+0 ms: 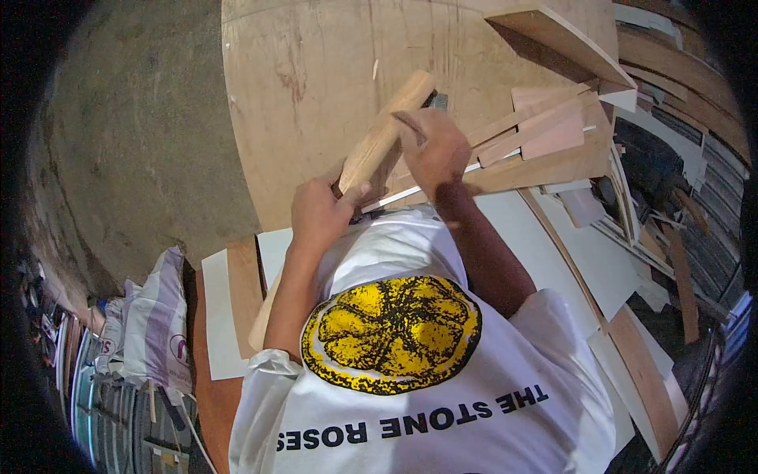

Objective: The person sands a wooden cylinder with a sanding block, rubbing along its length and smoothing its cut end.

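Note:
A light wooden piece (384, 134) slants up and to the right over the plywood sheet. Around its lower end my left hand (322, 209) is closed, thumb on the near side. My right hand (436, 150) is a fist at the right edge of the piece, near its upper half, wrapped round a small brown thing I cannot make out. Just beyond that fist a small dark grey-green object (439, 101) shows, partly hidden by the hand and the wood.
The plywood sheet (316, 71) bears a wooden angled piece (553, 39), thin strips and a pinkish board (553, 122) at right. White panels (553, 253) and offcuts lie lower right. A white sack (162, 324) and stacked boards stand lower left, below the concrete floor (142, 142).

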Action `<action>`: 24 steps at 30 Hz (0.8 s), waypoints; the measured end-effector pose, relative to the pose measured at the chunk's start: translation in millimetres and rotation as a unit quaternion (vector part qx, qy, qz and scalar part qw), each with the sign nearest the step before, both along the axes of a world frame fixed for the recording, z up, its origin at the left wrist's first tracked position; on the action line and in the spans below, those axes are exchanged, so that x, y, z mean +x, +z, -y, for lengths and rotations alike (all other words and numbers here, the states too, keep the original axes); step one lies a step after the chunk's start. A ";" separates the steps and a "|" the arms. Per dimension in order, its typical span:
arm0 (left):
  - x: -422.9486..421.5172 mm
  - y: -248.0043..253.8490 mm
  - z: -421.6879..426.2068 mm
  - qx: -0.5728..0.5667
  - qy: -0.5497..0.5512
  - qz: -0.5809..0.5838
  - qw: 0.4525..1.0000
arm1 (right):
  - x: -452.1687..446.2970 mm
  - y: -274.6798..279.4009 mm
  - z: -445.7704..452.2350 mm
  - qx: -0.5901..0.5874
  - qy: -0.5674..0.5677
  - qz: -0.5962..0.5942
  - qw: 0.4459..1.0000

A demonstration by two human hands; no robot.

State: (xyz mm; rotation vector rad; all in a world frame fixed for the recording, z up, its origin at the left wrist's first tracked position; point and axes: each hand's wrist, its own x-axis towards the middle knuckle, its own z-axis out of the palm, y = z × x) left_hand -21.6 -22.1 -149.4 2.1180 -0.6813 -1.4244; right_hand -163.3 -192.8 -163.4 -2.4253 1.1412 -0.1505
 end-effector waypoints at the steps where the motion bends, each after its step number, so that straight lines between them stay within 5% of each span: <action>1: -0.7 -2.7 0.6 0.003 -0.006 0.004 1.000 | -2.5 0.5 -4.9 -0.002 0.032 0.030 0.999; 4: -3.4 -7.7 -2.4 -0.023 0.021 0.010 0.999 | -5.2 12.6 -30.4 0.071 0.052 0.088 0.992; 7: -2.2 -4.0 -2.3 -0.029 0.025 0.001 0.999 | -6.7 8.8 -16.1 0.025 0.067 -0.012 0.997; 10: -6.9 -4.3 -1.5 -0.008 0.019 -0.001 1.000 | 0.7 -1.2 16.6 -0.023 -0.013 -0.025 0.999; 16: -10.2 -21.0 -7.4 -0.034 0.039 0.004 0.999 | -3.5 14.2 -22.6 0.085 0.041 0.049 0.994; 19: -7.0 -7.0 -4.6 -0.023 0.035 -0.005 0.999 | -7.7 5.1 -10.0 0.039 0.062 0.022 0.997; 24: -12.1 1.4 0.6 -0.002 0.037 -0.007 0.999 | -1.3 -1.5 18.4 0.016 -0.059 -0.069 0.996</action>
